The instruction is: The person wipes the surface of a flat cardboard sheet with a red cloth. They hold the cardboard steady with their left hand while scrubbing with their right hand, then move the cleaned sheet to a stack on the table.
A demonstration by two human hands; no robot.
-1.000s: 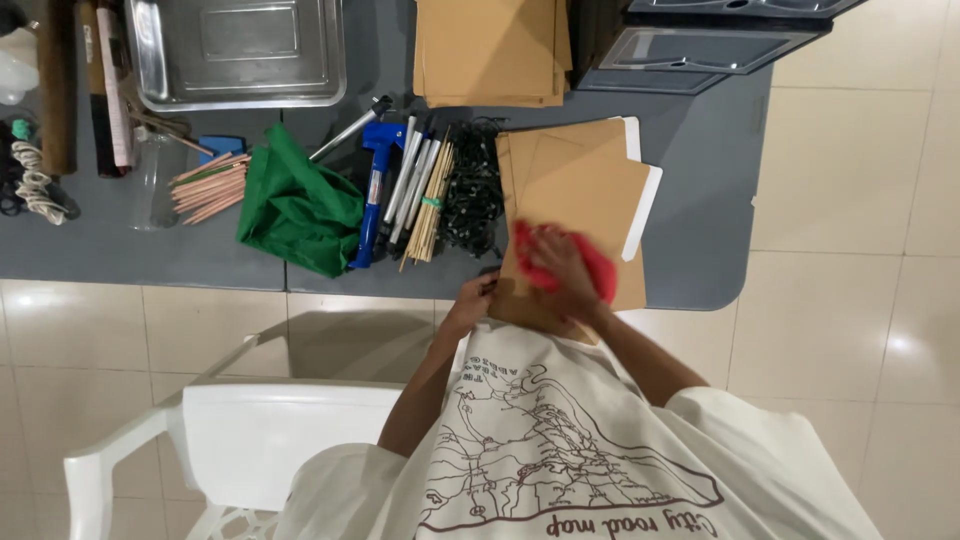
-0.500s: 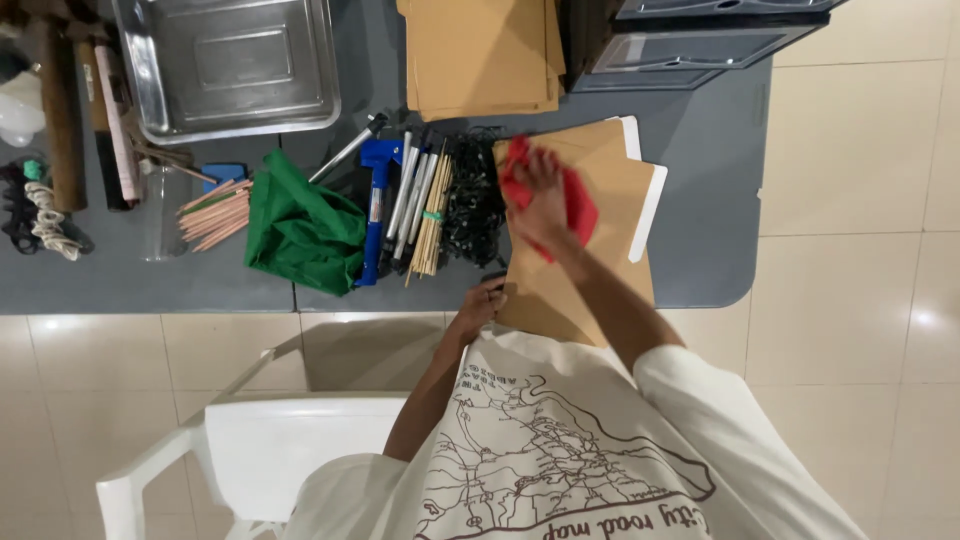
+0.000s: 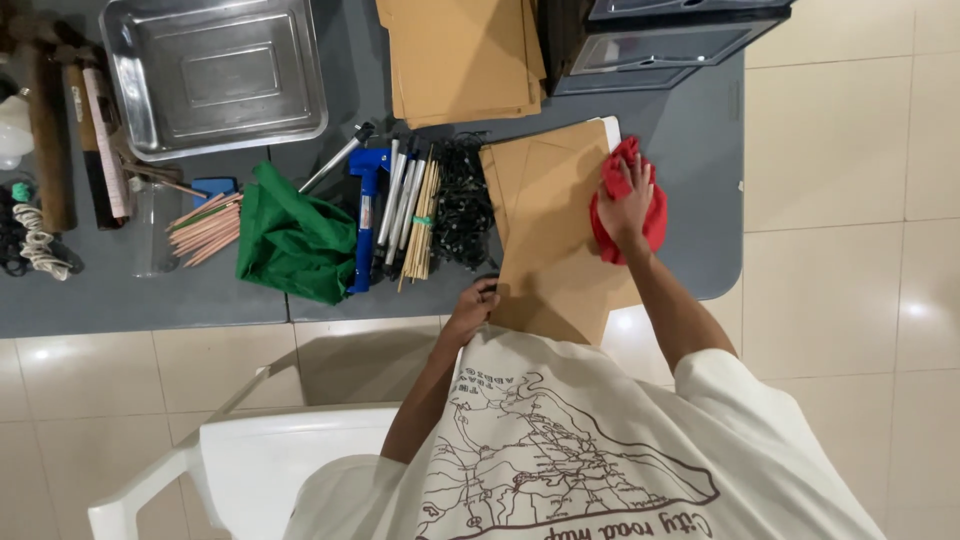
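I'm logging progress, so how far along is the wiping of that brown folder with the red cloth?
Mid-wipe. The right hand presses the red cloth at the brown folder's far right edge; the left hand steadies its near corner. No visible marks show which parts are done. The folder stack lies untouched.

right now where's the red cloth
In the head view the red cloth lies under the right hand, pressed on the right part of the brown envelope, just below the black tray on the grey table.
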